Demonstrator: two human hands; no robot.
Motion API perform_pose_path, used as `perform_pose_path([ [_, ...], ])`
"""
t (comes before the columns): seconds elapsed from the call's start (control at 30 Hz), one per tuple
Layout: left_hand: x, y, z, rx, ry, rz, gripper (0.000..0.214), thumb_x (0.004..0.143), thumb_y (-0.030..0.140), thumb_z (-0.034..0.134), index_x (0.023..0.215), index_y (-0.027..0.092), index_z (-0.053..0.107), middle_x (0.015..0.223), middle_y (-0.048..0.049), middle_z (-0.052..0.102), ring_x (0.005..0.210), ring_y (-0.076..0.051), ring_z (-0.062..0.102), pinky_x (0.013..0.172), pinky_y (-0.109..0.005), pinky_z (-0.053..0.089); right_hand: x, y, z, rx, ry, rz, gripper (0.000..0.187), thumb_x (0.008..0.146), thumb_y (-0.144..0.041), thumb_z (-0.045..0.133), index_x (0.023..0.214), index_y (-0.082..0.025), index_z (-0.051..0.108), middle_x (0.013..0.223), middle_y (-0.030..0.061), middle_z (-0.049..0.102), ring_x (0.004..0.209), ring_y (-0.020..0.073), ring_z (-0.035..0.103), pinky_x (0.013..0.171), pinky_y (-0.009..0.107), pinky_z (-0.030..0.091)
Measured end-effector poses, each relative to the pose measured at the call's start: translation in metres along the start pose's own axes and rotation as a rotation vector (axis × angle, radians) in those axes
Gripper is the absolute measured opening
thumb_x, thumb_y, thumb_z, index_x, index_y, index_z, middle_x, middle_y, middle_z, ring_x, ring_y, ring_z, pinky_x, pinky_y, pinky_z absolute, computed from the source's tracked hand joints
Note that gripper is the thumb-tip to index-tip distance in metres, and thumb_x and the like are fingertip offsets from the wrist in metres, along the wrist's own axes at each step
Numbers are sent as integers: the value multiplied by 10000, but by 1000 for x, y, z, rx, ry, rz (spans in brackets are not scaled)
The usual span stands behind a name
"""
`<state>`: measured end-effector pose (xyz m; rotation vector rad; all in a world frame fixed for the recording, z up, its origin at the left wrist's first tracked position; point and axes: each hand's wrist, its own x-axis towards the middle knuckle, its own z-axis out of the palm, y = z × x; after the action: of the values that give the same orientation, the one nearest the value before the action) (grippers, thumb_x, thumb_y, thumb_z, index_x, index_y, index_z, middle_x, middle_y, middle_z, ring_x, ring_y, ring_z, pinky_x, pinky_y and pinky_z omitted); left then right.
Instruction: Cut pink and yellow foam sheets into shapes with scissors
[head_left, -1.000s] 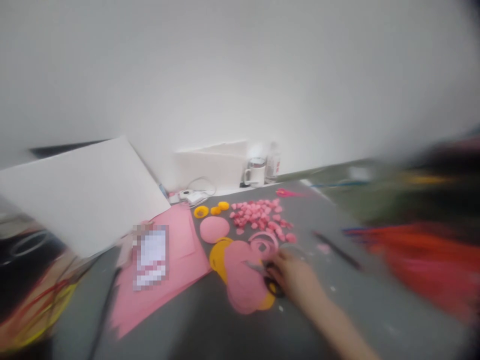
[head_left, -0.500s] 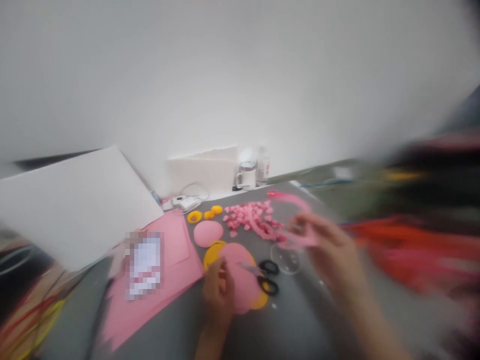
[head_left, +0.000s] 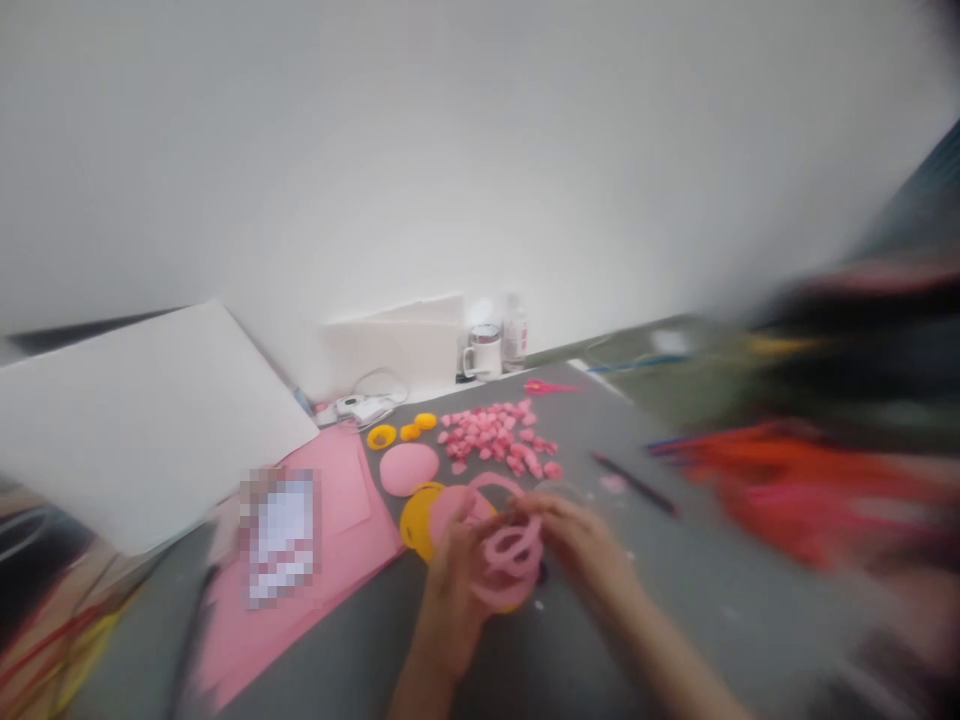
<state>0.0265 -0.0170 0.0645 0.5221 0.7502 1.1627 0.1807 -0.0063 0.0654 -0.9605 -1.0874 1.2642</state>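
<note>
In front of me a curled pink strip (head_left: 514, 550) with looped ends hangs between my hands. My right hand (head_left: 589, 545) pinches it at the upper right. My left hand (head_left: 454, 575) is closed at its left side, fingertips against the strip, though blur softens the contact. Below lie a pink disc (head_left: 450, 505) and a yellow disc (head_left: 416, 525), partly covered by my hands and the strip. The black-handled scissors are almost wholly hidden there. Just beyond my hands spreads a pile of small pink pieces (head_left: 487, 430).
Pink sheets (head_left: 352, 540) lie left, under a pixelated item. A smaller pink oval (head_left: 409, 468) and yellow rings (head_left: 381, 437) sit behind. Farther back are pink scissors (head_left: 551, 387), a mug (head_left: 485, 352) and a bottle (head_left: 514, 332). A dark pen (head_left: 637, 482) lies right.
My right hand has moved left and down, bringing the pink strip in to my left hand. The pen and pink scissors are now uncovered; the black-handled scissors are now mostly covered.
</note>
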Motion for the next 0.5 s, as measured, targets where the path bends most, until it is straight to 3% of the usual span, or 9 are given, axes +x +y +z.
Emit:
perform_pose_path([
  [0.13,-4,5,-1,89,103,60,452,685,329,691,1106,190,605,1118,-132,621,1046,-281,567,830,-367,483,-2,-2,3,-281,-39,-69,335,777,-491,564,754,-192,714,1030,97,650,989,260,584,883,366,439],
  [0.23,-5,6,1,82,132,111,386,668,274,699,1040,192,636,1130,-109,618,1068,-256,552,851,-330,472,-7,8,7,-113,11,113,372,703,-515,644,910,-206,643,966,86,668,838,240,639,722,353,509],
  [0.33,-9,9,6,86,136,149,395,621,186,701,1012,196,641,1085,-97,637,1027,-244,572,814,-308,486,-14,21,11,130,-41,319,504,648,-453,729,1053,-208,559,837,61,696,677,201,659,609,317,518],
  [0.5,-15,14,2,292,105,215,514,535,99,672,1041,188,651,1080,-101,644,943,-257,605,758,-329,516,-18,32,7,230,-35,372,401,602,-365,791,904,-160,626,753,40,691,603,149,636,552,246,500],
])
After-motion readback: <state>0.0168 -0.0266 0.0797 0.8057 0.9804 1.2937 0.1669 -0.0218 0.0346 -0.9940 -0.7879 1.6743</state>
